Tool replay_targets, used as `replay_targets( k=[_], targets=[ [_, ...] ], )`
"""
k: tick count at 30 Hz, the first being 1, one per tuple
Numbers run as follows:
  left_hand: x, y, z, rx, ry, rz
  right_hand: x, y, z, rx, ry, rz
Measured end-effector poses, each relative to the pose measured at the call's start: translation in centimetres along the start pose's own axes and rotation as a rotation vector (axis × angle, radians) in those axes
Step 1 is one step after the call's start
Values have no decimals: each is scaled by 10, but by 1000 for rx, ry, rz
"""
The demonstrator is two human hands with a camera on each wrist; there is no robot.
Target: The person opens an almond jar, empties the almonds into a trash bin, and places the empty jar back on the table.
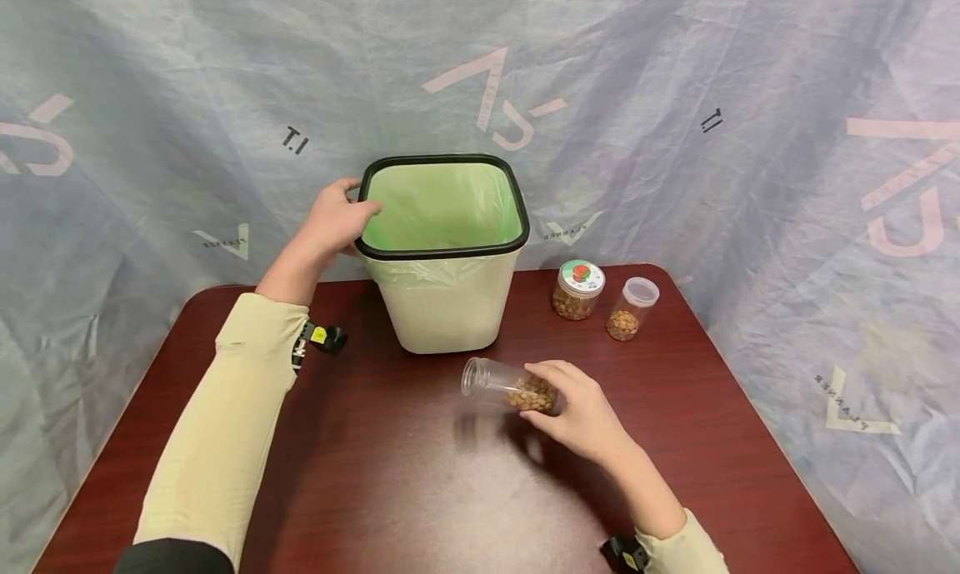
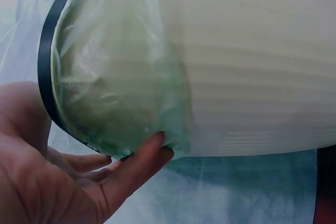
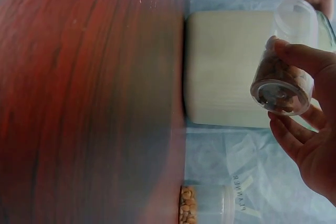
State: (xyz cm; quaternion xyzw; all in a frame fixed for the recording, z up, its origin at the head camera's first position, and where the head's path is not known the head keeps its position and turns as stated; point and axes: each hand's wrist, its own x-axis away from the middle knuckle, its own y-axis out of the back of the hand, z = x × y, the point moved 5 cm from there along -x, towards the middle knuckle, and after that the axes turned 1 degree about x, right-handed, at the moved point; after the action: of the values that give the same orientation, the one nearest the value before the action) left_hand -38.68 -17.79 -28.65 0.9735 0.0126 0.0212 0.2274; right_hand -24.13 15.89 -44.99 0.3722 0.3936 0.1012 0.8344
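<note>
A cream trash bin (image 1: 447, 307) with a black rim and a thin green liner bag (image 1: 442, 199) stands toward the back of the table. At its left rim my left hand (image 1: 337, 220) grips it, thumb over the rim and fingers along the outside; the left wrist view shows fingertips (image 2: 157, 139) against the liner's overhang. My right hand (image 1: 581, 407) holds a clear plastic jar (image 1: 495, 384), partly filled with brown nut-like pieces, around its base end. Lidless, the jar is tilted on its side above the table, its mouth pointing left, in front of the bin.
To the right of the bin stand a squat lidded jar (image 1: 578, 291) with a strawberry picture on top and a taller white-lidded jar (image 1: 632, 309), both holding brown pieces. The dark red table (image 1: 375, 491) ends close to a hanging grey sheet (image 1: 637, 99).
</note>
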Motion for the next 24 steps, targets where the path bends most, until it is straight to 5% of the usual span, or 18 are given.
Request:
replay_targets(
  k=[24],
  targets=[
    [-4,-4,7,-87,-21,-126,-14,25,-3,-1,-19,-10]
  ],
)
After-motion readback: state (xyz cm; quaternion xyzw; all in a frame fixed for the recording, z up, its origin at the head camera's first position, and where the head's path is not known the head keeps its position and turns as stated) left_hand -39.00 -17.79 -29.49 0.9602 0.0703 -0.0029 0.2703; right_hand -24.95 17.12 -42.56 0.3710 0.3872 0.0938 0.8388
